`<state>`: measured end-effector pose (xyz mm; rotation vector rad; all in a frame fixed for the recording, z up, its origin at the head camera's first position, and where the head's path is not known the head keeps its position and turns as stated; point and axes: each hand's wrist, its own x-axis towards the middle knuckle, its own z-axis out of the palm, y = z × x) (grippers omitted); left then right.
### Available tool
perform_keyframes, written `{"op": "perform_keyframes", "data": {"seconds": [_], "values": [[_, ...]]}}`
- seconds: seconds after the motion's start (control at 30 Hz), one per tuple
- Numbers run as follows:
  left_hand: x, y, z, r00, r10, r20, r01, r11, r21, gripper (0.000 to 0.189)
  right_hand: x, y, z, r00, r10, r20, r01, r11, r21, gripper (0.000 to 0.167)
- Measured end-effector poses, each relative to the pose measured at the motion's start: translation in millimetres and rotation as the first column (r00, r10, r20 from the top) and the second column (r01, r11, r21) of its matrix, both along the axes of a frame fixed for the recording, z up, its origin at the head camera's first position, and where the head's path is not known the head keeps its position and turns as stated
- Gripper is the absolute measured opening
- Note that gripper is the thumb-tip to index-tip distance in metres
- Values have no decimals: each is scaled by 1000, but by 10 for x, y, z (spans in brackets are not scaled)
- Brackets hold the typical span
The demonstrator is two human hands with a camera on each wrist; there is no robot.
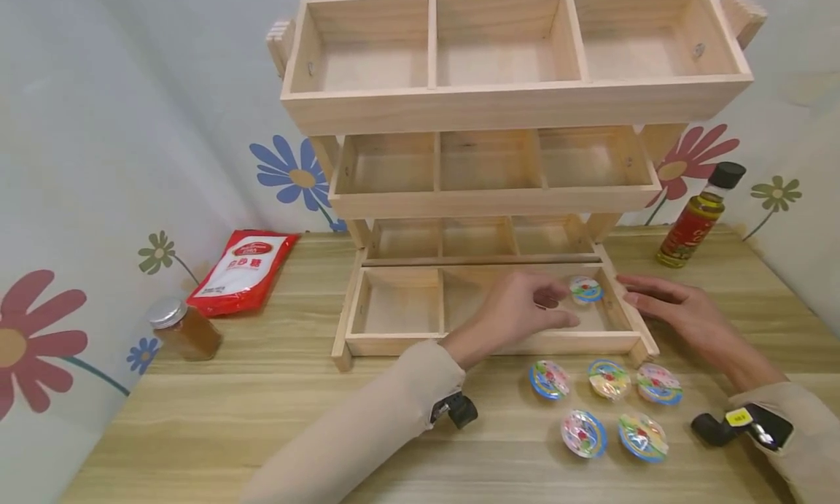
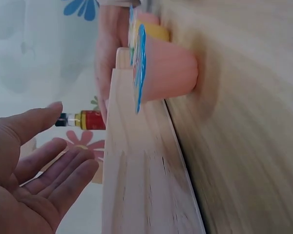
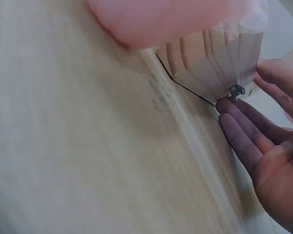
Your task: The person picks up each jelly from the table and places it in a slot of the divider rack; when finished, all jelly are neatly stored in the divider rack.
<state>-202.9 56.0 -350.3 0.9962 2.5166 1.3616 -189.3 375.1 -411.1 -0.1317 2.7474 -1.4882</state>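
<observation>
My left hand [image 1: 508,311] is over the bottom tier of a wooden shelf rack [image 1: 518,106], its fingers apart and nothing between them. Just beyond its fingertips, a small jelly cup [image 1: 585,289] with a printed lid sits in the right part of that tier. In the left wrist view the same hand [image 2: 44,170] shows palm and loosely bent fingers. My right hand [image 1: 685,318] is at the rack's right end, fingertips against the side; the right wrist view shows the fingers [image 3: 244,129] by a metal fastener [image 3: 237,90] there.
Several jelly cups, one of them pink [image 2: 168,70], stand on the table [image 1: 275,416] before the rack. An oil bottle [image 1: 701,216] stands behind the right hand. To the left are a red and white packet [image 1: 243,270] and a spice jar [image 1: 187,332]. Upper tiers [image 1: 499,52] overhang.
</observation>
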Motion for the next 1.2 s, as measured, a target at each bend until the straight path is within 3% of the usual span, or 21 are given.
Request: {"op": "perform_keyframes", "data": {"seconds": [0.13, 0.27, 0.6, 0.73, 1.03, 1.2], "values": [[91, -90, 2, 999, -51, -11, 51, 999, -2, 34, -24, -35, 23, 1000, 15, 2, -15, 1000, -6, 53], [189, -161, -6, 994, -102, 41, 103, 995, -14, 35, -36, -48, 16, 1000, 20, -7, -20, 1000, -22, 53], [302, -267, -77, 963, -242, 116, 244, 970, 0, 35, -23, 1, -25, 1000, -2, -7, 2, 1000, -18, 53], [335, -303, -120, 955, -260, 140, 265, 964, -14, 39, 8, 9, -25, 1000, -7, -2, 7, 1000, -10, 53], [330, -317, -199, 959, -243, 144, 252, 967, -47, 42, 27, -3, -35, 1000, -23, -5, 23, 1000, -14, 53], [327, -304, -251, 960, -259, 106, 269, 959, -95, 44, 14, 11, -39, 999, -32, -7, 31, 999, -26, 53]]}}
